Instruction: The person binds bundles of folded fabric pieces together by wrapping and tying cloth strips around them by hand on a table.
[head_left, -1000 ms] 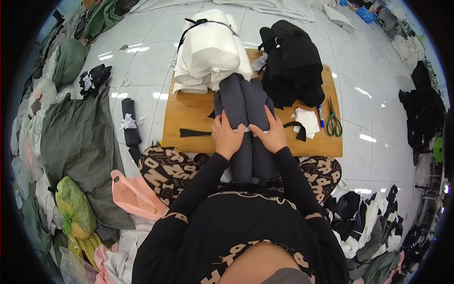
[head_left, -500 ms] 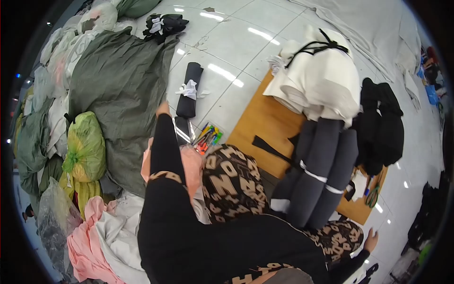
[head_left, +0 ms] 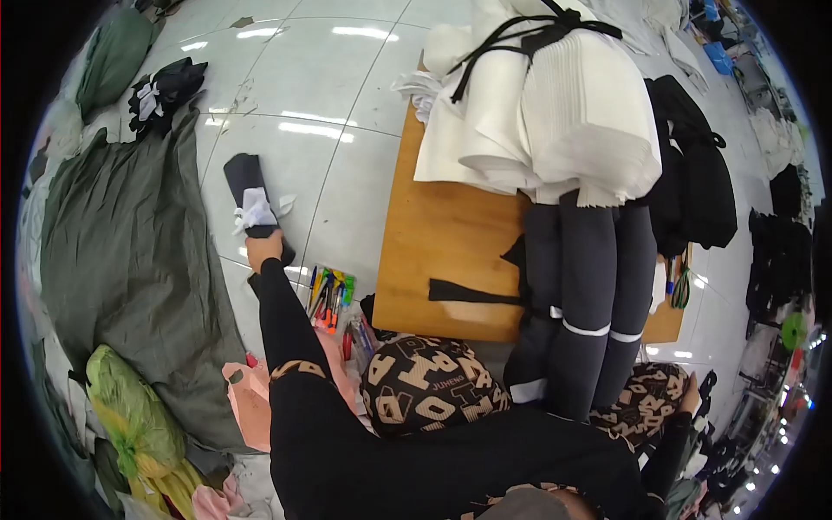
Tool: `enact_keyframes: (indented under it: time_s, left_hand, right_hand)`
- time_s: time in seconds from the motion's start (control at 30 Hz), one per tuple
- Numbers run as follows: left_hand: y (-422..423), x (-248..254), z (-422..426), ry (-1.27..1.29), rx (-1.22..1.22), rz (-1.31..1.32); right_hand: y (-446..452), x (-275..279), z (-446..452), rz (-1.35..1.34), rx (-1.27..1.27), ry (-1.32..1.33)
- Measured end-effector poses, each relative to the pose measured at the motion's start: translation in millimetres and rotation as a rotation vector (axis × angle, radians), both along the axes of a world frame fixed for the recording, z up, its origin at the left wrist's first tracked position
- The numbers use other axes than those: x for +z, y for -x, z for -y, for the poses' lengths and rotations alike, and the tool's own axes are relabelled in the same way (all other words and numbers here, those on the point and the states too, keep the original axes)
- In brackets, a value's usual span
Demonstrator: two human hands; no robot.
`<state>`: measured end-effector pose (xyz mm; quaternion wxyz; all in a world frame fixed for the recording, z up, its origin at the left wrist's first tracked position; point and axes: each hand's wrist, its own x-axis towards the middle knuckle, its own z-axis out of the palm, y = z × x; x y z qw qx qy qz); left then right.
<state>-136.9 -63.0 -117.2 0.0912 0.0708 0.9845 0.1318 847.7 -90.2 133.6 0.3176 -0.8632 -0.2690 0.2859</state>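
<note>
My left hand (head_left: 264,250) is closed round the lower part of a rolled dark fabric bundle (head_left: 238,178) on the tiled floor, just below the white strip (head_left: 254,211) tied about it. Beside that forearm lies a clear case of coloured pens and markers (head_left: 329,295). My right hand (head_left: 691,397) is low at the right, next to my patterned trouser knee (head_left: 646,399); its fingers hardly show. Several dark grey rolls (head_left: 589,286), bound with white bands, lean across the wooden board (head_left: 451,234) towards my lap.
White fabric rolls (head_left: 563,113) tied with black cord lie on the board's far end. Black bundles (head_left: 693,173) and green-handled scissors (head_left: 682,286) are to the right. Left are a dark grey sheet (head_left: 130,243), a yellow-green bag (head_left: 130,407) and pink cloth (head_left: 247,403).
My left hand has reached forward and taken hold of the dark fabric roll, which is now tilted differently. My right hand has drawn in towards my knee. The view has turned and shifted.
</note>
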Motion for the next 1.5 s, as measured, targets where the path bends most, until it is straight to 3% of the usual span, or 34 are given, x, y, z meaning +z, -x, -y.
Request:
enact_keyframes:
  time_s: [0.07, 0.1, 0.17, 0.2, 0.23, 0.33, 0.4, 0.43, 0.5, 0.53, 0.57, 0.6, 0.63, 0.67, 0.73, 0.77, 0.8, 0.83, 0.87, 0.97, 1.0, 1.07, 1.1, 1.13, 1.2, 1.27, 1.33, 1.4, 1.43, 1.5]
  left_hand:
    - [23, -26, -1, -0.92, 0.253, 0.528]
    - [8, 27, -5, -1.201, 0.294, 0.85]
    - [-21, 102, 3, -1.458, 0.309, 0.987]
    - [-46, 137, 11, -1.606, 0.29, 1.044]
    - [-72, 166, 20, -1.642, 0.187, 1.101]
    - [-149, 222, 43, -1.62, -0.025, 1.117]
    - [-213, 268, 57, -1.642, -0.316, 1.333]
    - [-256, 296, 57, -1.698, -0.28, 1.454]
    - [-328, 332, 62, -1.542, -0.433, 1.613]
    - [-356, 348, 62, -1.271, -0.552, 1.606]
    - [-379, 358, 61, -1.015, -0.666, 1.556]
    - [-409, 356, 58, -0.928, -0.825, 1.559]
    - [-428, 346, 58, -0.863, -1.165, 1.414]
    - [-432, 333, 55, -0.558, -1.469, 1.191]
    - [-437, 339, 50, -0.543, -1.201, 1.433]
    - [-446, 324, 45, -0.743, -1.099, 1.242]
    - [-447, 314, 42, -0.691, -1.042, 1.022]
    - [-451, 307, 35, -0.797, -1.211, 0.762]
    - [-457, 302, 28, -0.889, -1.371, 0.479]
    - [-501, 312, 17, -0.747, -1.54, 0.314]
    - [-510, 301, 5, -0.875, -1.565, 0.161]
    - [-507, 299, -19, -1.034, -1.506, 0.403]
    - [-499, 312, -25, -0.883, -1.166, 0.922]
    - [-489, 315, -33, -1.091, -0.936, 1.201]
    - [-465, 344, -32, -1.17, -0.492, 1.74]
    - [-464, 327, -30, -1.01, -0.528, 1.587]
    - [-480, 288, -24, -1.013, -0.627, 1.468]
    - [-493, 278, -17, -1.194, -0.533, 1.683]
    - [-497, 279, -14, -1.213, -0.538, 1.648]
    - [-502, 291, -10, -1.193, -0.636, 1.533]
  right_hand:
    - [35, 11, -14, 0.118, 0.119, -0.006]
    - [40, 9, -22, 0.235, 0.163, -0.024]
    - [54, 2, -36, 0.457, 0.245, -0.073]
    - [109, 17, -50, 0.628, 0.319, -0.162]
    - [143, 23, -65, 0.546, 0.382, -0.285]
    - [281, 49, -91, 0.008, 0.64, -0.48]
    - [361, 53, -96, -0.627, 1.098, -0.483]
    - [394, 69, -93, -0.811, 1.312, -0.336]
    - [430, 72, -74, -1.257, 1.387, -0.237]
    - [438, 83, -64, -1.4, 1.367, -0.29]
    - [421, 83, -52, -1.27, 1.194, -0.358]
    - [407, 82, -42, -1.149, 1.032, -0.416]
    - [384, 95, -44, -1.192, 0.968, -0.327]
    - [356, 110, -48, -1.235, 0.903, -0.234]
    - [312, 120, -47, -1.159, 0.792, -0.292]
    - [297, 126, -48, -1.148, 0.799, -0.321]
    - [283, 131, -46, -1.138, 0.795, -0.354]
    - [264, 129, -48, -1.018, 0.891, -0.273]
    - [262, 125, -48, -1.136, 0.873, -0.327]
    - [265, 116, -59, -1.539, 0.825, -0.464]
    - [272, 113, -66, -1.835, 0.909, -0.535]
    - [287, 128, -68, -1.764, 0.681, -0.52]
    - [291, 138, -69, -1.646, 0.753, -0.486]
    - [294, 149, -69, -1.526, 0.818, -0.454]
    - [294, 158, -73, -1.292, 0.979, -0.294]
    - [318, 139, -69, -1.013, 0.96, -0.333]
    - [327, 76, -73, -0.375, 1.093, -0.511]
    - [337, 49, -60, 0.094, 1.128, -0.483]
    - [344, 66, -52, 0.071, 1.077, -0.342]
    - [343, 82, -51, 0.087, 1.128, -0.382]
